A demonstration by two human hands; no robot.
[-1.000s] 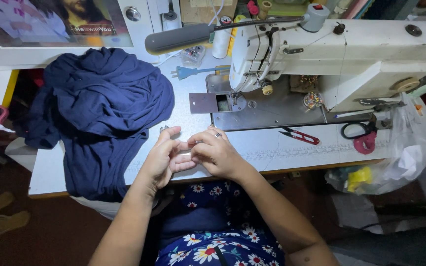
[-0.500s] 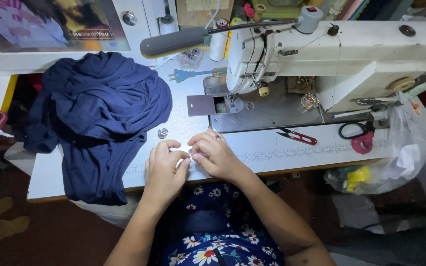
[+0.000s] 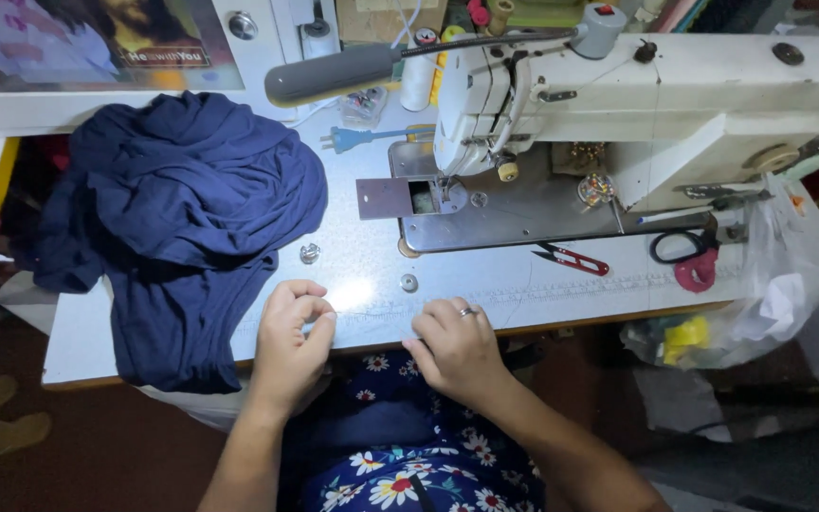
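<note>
My left hand (image 3: 291, 332) rests on the front of the white sewing table (image 3: 485, 284), thumb and forefinger pinched together. Whatever they pinch is too small to see. My right hand (image 3: 452, 346), with a ring on one finger, lies knuckles up at the table's front edge, its fingers curled under. A small metal bobbin (image 3: 310, 252) and a round metal disc (image 3: 409, 283) lie just beyond my hands. Navy blue fabric (image 3: 172, 218) is heaped to the left, touching my left hand's side.
A white sewing machine (image 3: 637, 95) stands at the back right with its slide plate (image 3: 386, 197) pulled open. Red thread snips (image 3: 571, 258), black scissors (image 3: 680, 245) and a plastic bag (image 3: 770, 294) are to the right. A blue plug (image 3: 348, 139) and thread spools (image 3: 419, 66) sit behind.
My hands were joined over something small and have drawn apart and back toward the table's front edge. The round metal disc now lies bare between and beyond them.
</note>
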